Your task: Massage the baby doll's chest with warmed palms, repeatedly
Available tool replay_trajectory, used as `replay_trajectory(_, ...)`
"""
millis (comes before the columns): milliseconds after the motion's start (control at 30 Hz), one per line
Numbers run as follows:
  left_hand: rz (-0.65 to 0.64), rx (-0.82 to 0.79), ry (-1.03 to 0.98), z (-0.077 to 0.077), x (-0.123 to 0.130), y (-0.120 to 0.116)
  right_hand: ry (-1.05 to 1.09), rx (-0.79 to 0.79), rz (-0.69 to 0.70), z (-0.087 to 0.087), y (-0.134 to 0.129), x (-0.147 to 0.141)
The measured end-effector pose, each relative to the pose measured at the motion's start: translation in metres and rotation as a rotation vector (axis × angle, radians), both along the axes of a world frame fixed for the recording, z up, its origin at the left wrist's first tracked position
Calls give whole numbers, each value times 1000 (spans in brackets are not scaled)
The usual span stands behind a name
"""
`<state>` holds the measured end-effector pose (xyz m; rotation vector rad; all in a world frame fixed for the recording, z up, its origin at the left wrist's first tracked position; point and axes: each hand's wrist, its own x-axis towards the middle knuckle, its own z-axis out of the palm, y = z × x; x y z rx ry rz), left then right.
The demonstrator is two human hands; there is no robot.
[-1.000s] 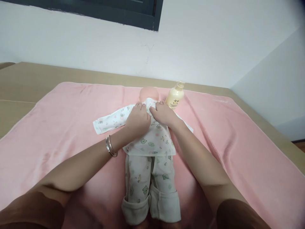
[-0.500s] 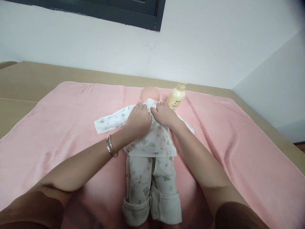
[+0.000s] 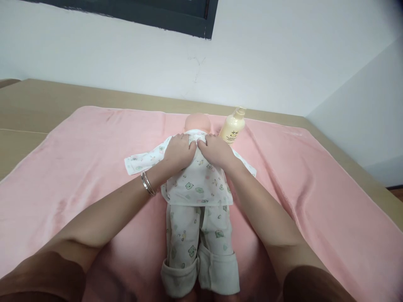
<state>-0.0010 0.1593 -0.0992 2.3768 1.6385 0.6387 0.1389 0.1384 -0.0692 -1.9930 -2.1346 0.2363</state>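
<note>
A baby doll (image 3: 197, 121) lies lengthwise in front of me, its smooth head at the far end. It wears a white printed shirt (image 3: 200, 188) and matching trousers (image 3: 217, 230) with rolled-up cuffs. On the upper left of the shirt, near the shoulder, rests my left hand (image 3: 181, 150), fingers laid over the cloth and thumb apart. My right hand (image 3: 217, 150) lies likewise on the opposite shoulder, its thumb pointing toward the left one. Both hands are open, with a strip of shirt showing between the thumbs. The fingertips are partly hidden at the shirt's top edge.
A pale yellow pump bottle (image 3: 233, 128) leans close beyond my right hand. Under the doll spreads a pink blanket (image 3: 315, 180) with some creases, on a tan table (image 3: 40, 100). Behind stands a white wall (image 3: 141, 63) with a dark frame (image 3: 176, 19).
My left hand has shifted slightly left, and its thumb has moved away from the middle. The bunched cloth at the collar now lies flatter. My right hand stays nearly in place.
</note>
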Motion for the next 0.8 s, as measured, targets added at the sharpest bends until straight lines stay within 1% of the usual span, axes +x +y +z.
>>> replay_trajectory(200,7,-7,6,1,-1,0,-22,2,0,-2,-1,-4)
replay_trajectory(300,9,3,15,2,-1,-3,1,-5,9,0,0,1)
replay_trajectory(467,-44,56,57,8,2,-17,122,-125,71,8,4,18)
replay_trajectory(567,-35,45,52,11,1,-18,50,-91,68,8,-1,12)
replay_trajectory(700,-2,-88,-10,10,-8,0,-152,20,99,5,-16,-9)
replay_trajectory(800,-9,-122,-24,9,-11,7,-163,30,127,6,-21,-15)
